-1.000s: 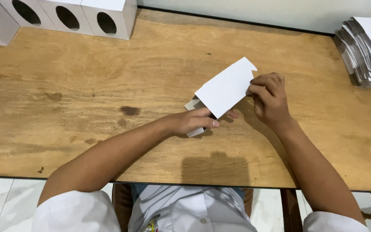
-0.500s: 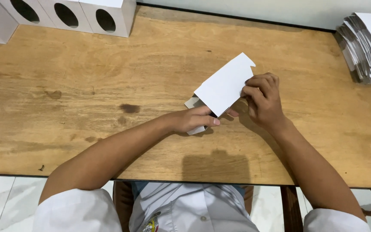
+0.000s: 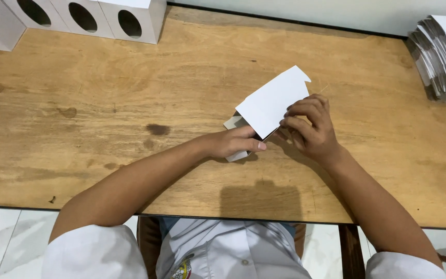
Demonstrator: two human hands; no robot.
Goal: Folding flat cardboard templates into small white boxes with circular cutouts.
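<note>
Since half a second ago the white card blank (image 3: 272,103) has been tipped very slightly, and the right hand has been shifted a little along its lower right edge; the left hand has stayed put.

At the upper left of the frame a row of folded white boxes (image 3: 86,18) with oval openings is seen at the far edge of the wooden worktop (image 3: 130,103). Just left of centre, the left hand (image 3: 233,143) is laid on the worktop with its fingers (image 3: 251,146) closed on the lower end of the blank, pinning it down. The blank is held at the middle of the frame, tilted up towards the upper right, plain white with a notched tab at its top corner; grey flaps show beneath its lower left end. The right hand (image 3: 309,126) is curled against the blank's right edge, its fingers bent and pinched on the card. At the upper right a stack of flat blanks (image 3: 442,57) is seen.
</note>
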